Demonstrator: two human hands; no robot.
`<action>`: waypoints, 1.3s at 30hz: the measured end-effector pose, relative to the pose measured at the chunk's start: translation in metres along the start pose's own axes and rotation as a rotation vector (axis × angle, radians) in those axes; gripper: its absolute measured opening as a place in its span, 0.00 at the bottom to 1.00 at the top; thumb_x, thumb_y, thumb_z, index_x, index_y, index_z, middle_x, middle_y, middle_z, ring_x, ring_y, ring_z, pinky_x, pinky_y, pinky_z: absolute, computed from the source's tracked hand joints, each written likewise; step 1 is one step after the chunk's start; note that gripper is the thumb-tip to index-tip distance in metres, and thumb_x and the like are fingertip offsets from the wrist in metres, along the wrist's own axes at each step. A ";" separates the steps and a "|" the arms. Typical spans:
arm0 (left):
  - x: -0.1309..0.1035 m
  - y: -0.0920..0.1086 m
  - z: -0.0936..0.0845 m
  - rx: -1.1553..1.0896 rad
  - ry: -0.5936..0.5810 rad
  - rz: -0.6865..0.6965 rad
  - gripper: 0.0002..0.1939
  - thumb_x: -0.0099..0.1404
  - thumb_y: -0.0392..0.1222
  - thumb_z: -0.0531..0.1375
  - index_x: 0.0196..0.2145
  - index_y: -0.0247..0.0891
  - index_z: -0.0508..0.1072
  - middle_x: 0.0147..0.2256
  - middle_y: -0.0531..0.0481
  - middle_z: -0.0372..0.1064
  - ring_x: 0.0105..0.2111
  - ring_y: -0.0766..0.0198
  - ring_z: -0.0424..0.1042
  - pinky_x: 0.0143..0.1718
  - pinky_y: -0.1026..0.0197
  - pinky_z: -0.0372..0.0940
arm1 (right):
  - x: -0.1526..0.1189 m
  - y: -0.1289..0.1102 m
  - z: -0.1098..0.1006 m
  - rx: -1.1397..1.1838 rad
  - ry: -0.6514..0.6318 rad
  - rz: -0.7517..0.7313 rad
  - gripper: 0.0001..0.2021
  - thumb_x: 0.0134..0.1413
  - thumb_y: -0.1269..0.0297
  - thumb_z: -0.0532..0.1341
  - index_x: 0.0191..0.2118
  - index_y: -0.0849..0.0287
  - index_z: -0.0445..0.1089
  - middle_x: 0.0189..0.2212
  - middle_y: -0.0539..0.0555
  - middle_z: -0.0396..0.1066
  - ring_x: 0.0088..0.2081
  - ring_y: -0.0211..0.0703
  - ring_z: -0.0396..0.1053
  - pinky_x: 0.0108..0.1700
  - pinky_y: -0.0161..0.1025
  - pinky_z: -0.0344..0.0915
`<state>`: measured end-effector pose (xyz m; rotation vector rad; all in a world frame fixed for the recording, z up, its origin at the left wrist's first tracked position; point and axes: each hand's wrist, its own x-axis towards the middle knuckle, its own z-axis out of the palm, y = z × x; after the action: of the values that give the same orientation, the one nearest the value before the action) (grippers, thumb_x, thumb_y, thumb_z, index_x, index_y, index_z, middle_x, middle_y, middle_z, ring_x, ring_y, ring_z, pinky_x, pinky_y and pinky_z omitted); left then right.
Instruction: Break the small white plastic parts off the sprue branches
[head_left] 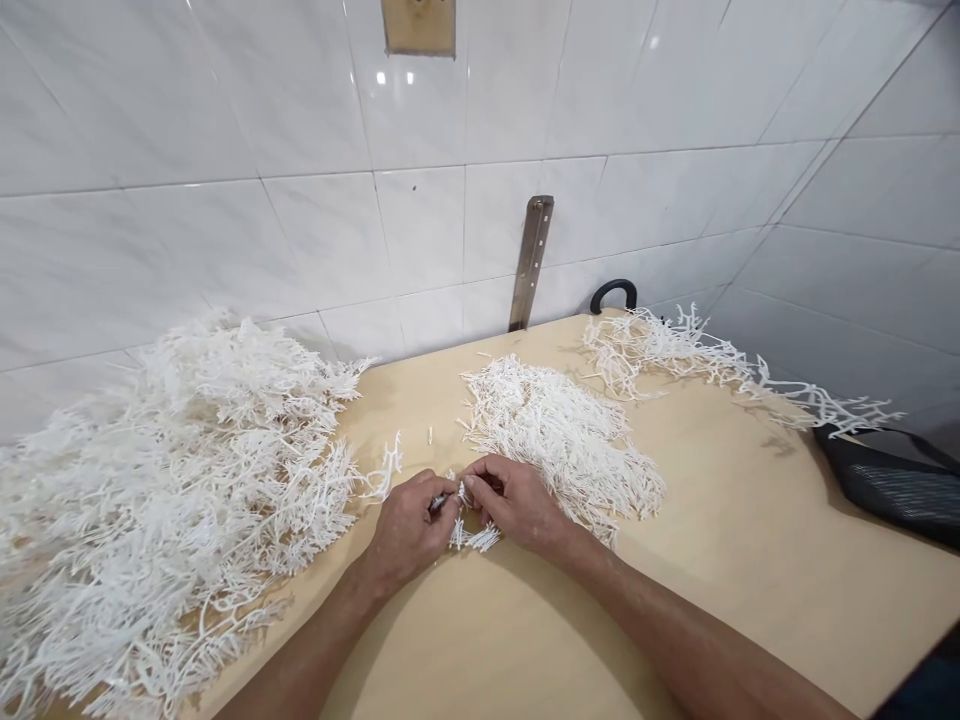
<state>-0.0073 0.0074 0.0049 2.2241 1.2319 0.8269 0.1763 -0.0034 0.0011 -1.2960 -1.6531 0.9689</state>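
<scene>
My left hand and my right hand meet close together over the middle of the table. Thumb and fingers of both are pinched on a small white branched plastic piece, mostly hidden by the fingertips. Just below them on the table lies a little cluster of short white sticks. A large heap of white branching plastic strands spreads to the left, and one loose branched strand lies between it and my left hand. Beyond my right hand is a pile of short, thin white pieces.
Bare branched white strands lie at the back right of the tan table. A black bag is at the right edge. Behind stand a metal bracket, a black curved handle and a tiled wall.
</scene>
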 end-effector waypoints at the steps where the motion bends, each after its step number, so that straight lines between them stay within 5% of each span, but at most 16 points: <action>1: 0.000 0.000 0.000 -0.003 0.009 0.006 0.09 0.64 0.36 0.56 0.34 0.39 0.77 0.26 0.52 0.66 0.24 0.68 0.64 0.27 0.65 0.57 | 0.000 -0.001 0.000 0.001 -0.001 -0.003 0.10 0.61 0.61 0.58 0.37 0.58 0.74 0.26 0.52 0.74 0.27 0.39 0.72 0.30 0.36 0.68; 28: 0.003 0.002 -0.005 -0.099 -0.026 -0.051 0.10 0.65 0.36 0.53 0.29 0.37 0.73 0.26 0.52 0.66 0.28 0.66 0.63 0.31 0.63 0.57 | 0.000 0.005 0.017 -0.309 0.225 -0.084 0.06 0.56 0.66 0.55 0.30 0.56 0.67 0.26 0.52 0.71 0.29 0.42 0.67 0.34 0.39 0.63; 39: 0.002 0.004 -0.011 -0.266 -0.064 -0.132 0.09 0.65 0.37 0.54 0.29 0.37 0.72 0.27 0.53 0.66 0.29 0.66 0.64 0.32 0.64 0.59 | -0.001 0.011 0.011 0.002 0.057 0.038 0.09 0.58 0.62 0.57 0.41 0.56 0.73 0.25 0.50 0.73 0.26 0.42 0.71 0.30 0.38 0.67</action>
<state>-0.0119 0.0088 0.0159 1.9219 1.1515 0.8101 0.1700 -0.0030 -0.0134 -1.3459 -1.5889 0.9469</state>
